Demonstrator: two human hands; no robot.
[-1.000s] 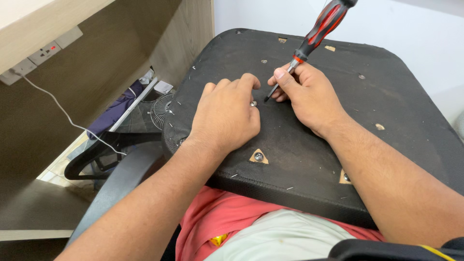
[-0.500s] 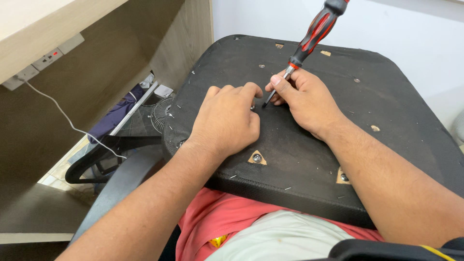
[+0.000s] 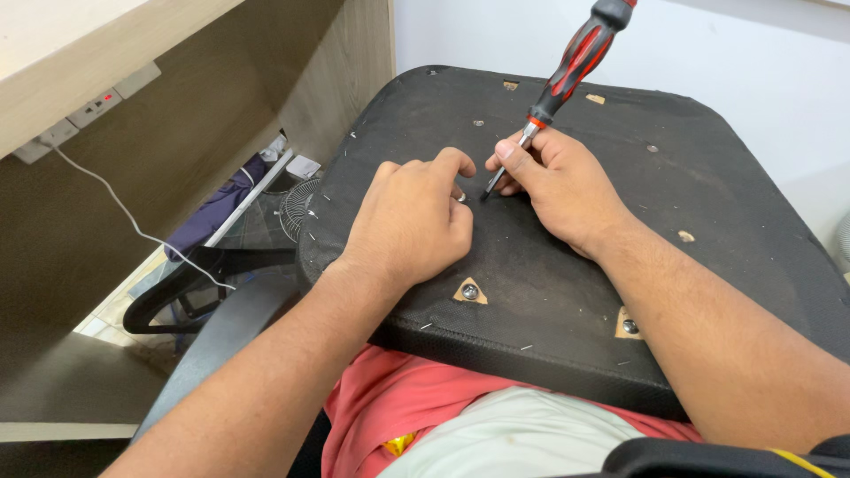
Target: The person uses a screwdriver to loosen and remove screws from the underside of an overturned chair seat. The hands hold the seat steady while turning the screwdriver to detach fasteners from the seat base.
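Head view: an upturned black chair seat (image 3: pixel 708 204) lies across the person's lap, its fabric underside up. The right hand (image 3: pixel 567 190) pinches the steel shaft of a red-and-black screwdriver (image 3: pixel 577 55) low down, tip on the fabric, handle tilted away. The tool looks stiff and light, best gripped by its ribbed handle. The left hand (image 3: pixel 412 221) rests knuckles up, fingers curled around a small screw (image 3: pixel 461 197), just beside the tip.

A wooden desk (image 3: pixel 292 80) with a wall socket (image 3: pixel 93 108) stands beside a white wall (image 3: pixel 753 53).
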